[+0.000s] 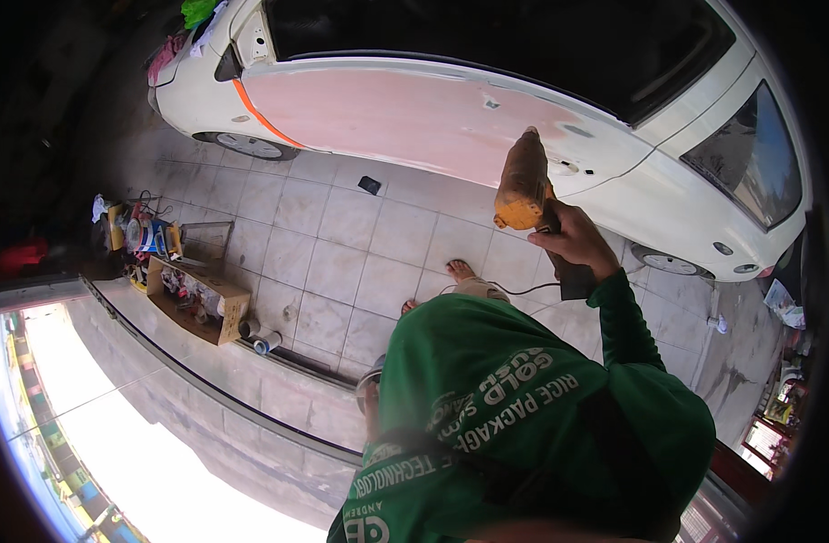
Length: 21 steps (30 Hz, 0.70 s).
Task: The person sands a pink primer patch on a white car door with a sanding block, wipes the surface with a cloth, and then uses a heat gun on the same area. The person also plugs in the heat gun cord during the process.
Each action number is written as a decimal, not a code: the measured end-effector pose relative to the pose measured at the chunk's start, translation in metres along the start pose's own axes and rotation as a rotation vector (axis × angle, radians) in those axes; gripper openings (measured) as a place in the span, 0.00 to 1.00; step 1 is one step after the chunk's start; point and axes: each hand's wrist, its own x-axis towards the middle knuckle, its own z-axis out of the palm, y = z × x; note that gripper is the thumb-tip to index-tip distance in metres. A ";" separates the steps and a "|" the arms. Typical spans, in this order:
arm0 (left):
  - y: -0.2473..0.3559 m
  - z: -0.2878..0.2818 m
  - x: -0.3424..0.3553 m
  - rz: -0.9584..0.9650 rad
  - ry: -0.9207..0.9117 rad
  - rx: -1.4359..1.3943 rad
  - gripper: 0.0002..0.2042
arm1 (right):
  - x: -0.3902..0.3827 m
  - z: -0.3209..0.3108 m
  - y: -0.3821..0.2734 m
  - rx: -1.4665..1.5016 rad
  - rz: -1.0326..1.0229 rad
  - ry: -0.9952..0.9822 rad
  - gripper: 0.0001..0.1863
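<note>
My right hand is wrapped round the dark grip of a worn orange pistol-grip power tool. Its narrow grey tip points at the door panel of a white car, close to the door handle. Whether the tip touches the panel I cannot tell. Pinkish, sanded-looking filler covers much of the door, with a few bare patches near the tip. Low at my left side, partly behind my green shirt, part of my left hand shows beside something greyish; its fingers are not clear.
A black cord runs near my bare feet on the tiled floor. A small dark flat object lies by the car. To the left stand an open cardboard box of supplies, a roll-shaped item and other clutter.
</note>
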 end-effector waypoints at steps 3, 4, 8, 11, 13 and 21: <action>-0.012 -0.003 -0.005 0.022 0.000 -0.034 0.22 | 0.034 0.015 -0.016 -0.039 -0.044 -0.090 0.26; -0.015 -0.002 -0.004 0.028 -0.001 -0.041 0.22 | 0.048 0.027 -0.006 -0.087 -0.197 -0.056 0.27; -0.043 -0.021 -0.026 0.102 0.044 -0.138 0.22 | 0.128 0.077 -0.043 -0.178 -0.297 -0.247 0.29; -0.072 -0.027 -0.036 0.133 0.057 -0.205 0.22 | 0.183 0.111 -0.091 -0.178 -0.366 -0.356 0.32; -0.093 -0.029 -0.042 0.136 0.061 -0.239 0.22 | 0.216 0.134 -0.108 -0.236 -0.460 -0.332 0.32; -0.169 -0.035 -0.074 0.172 0.130 -0.377 0.22 | 0.294 0.197 -0.194 -0.438 -0.484 -0.406 0.38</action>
